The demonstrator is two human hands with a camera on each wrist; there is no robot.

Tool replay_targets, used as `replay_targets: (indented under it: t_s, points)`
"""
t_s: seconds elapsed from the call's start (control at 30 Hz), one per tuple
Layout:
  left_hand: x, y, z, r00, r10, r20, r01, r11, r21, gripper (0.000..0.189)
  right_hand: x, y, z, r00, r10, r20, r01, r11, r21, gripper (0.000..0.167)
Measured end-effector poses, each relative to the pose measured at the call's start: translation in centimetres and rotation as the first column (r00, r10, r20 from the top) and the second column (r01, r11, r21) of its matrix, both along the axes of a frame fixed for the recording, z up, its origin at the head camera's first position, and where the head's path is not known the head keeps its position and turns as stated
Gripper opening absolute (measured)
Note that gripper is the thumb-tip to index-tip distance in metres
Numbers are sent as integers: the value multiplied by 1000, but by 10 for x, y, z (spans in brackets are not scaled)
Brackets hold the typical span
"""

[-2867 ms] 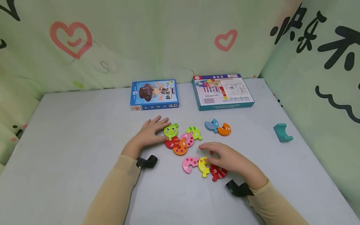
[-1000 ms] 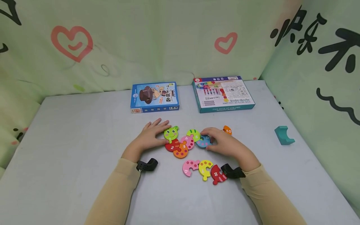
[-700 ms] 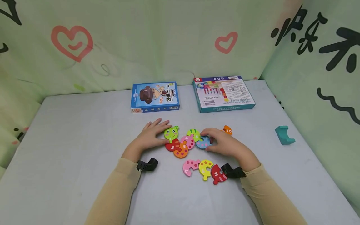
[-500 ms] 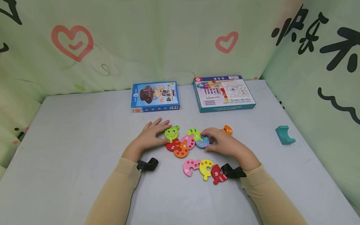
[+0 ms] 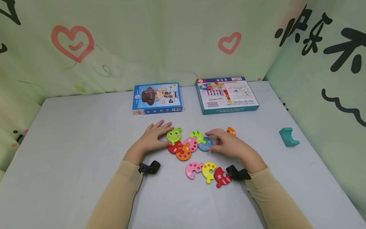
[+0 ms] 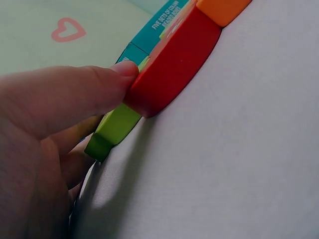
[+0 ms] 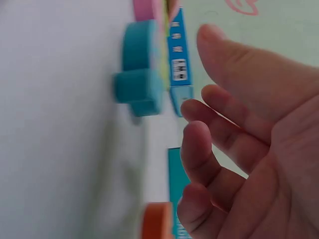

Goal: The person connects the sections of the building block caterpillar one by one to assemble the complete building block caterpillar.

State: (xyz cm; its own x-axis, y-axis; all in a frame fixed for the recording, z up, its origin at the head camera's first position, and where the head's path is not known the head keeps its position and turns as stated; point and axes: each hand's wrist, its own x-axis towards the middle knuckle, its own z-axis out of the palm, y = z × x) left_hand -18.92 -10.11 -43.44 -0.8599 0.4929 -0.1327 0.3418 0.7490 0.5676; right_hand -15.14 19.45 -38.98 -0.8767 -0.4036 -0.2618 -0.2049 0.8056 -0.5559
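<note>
While the left hand [image 5: 154, 136] rests at the smiling green caterpillar head [image 5: 173, 136], its fingers spread and its thumb against the edge of the red piece numbered 2 [image 5: 175, 148], the right hand [image 5: 230, 143] stands just beside the blue spotted piece [image 5: 205, 145], with thumb and fingers apart and holding nothing. This blue piece lies on the table [image 5: 94, 143], touching the green striped piece numbered 5 [image 5: 196, 137]. I judge that the step in hand is linking these pieces in number order; the next move would call for taking the yellow piece [image 5: 206, 168], whose number I cannot read, from beside the red 8 [image 5: 219, 178]. As for labels, the orange piece [image 5: 231, 131] shows 10, the teal-edged box [image 5: 228, 95] reads "FIVE SETS OF COLUMN", its second line being unclear, and the blue box [image 5: 157, 98] carries East Asian characters which I cannot surely read
</note>
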Motion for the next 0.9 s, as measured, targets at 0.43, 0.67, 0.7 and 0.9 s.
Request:
replay_targets:
  t_s: [0.43, 0.67, 0.7, 0.9]
  points:
    - [1, 0, 0, 1000, -7, 2, 7, 1000, -15, 66, 32, 19, 39, 999, -10, -31, 9, 999, -41, 46]
    - [1, 0, -1, 1000, -10, 5, 10, 1000, -2, 65, 47, 30, 42, 999, -16, -45, 15, 1000, -20, 47]
    - [1, 0, -2, 1000, -11, 5, 11, 1000, -3, 65, 48, 32, 42, 999, -20, -51, 19, 1000, -14, 47]
    - [-1, -1, -1, 1000, -8, 1, 8, 1000, 1, 64, 48, 42, 44, 996, -32, -87, 32, 999, 2, 43]
